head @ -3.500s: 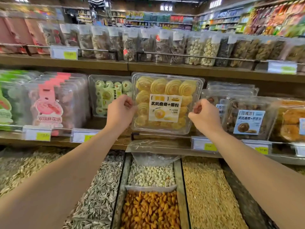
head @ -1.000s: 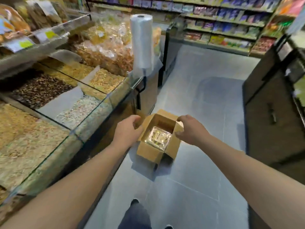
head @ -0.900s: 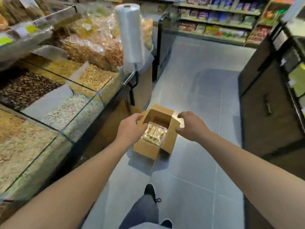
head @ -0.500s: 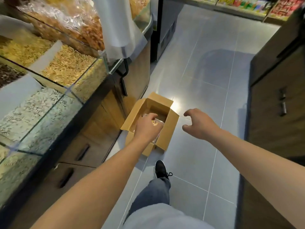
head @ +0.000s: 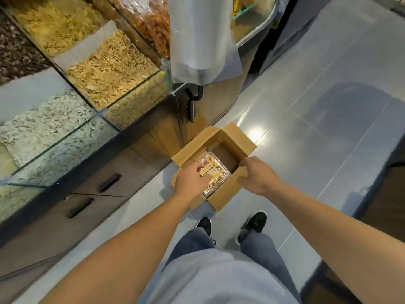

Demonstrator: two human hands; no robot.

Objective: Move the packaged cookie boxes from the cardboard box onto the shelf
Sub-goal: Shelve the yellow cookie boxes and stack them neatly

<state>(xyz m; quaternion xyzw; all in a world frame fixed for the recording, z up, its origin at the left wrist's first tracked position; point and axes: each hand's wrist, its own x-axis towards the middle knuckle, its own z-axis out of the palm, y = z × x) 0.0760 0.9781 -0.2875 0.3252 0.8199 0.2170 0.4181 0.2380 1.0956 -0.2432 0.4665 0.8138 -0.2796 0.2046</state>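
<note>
Where the left hand [head: 191, 184] reaches down into the cardboard box [head: 221, 200], fingers spread over the near edge of the cookie box [head: 217, 173], touching its clear lid; whether curled under the edge, cannot tell. Right hand [head: 255, 175] at the right-side flap, thumb and fingers curled round the cardboard rim. Cookie box flat on the bottom of the cardboard box, toward the near-left part, yellow label up, pale round cookies under clear plastic; brown bottom bare beyond it. Cardboard box on the grey tiled floor [head: 306, 150], flaps open, just beside the wooden counter base [head: 122, 172]. Above the base, glass bins [head: 131, 88]: pale seeds in the nearest, golden strips in the next, darker pieces farther left. Roll of clear bags [head: 197, 36] hanging at the counter's corner. Two black shoes [head: 254, 221] near the box.
</note>
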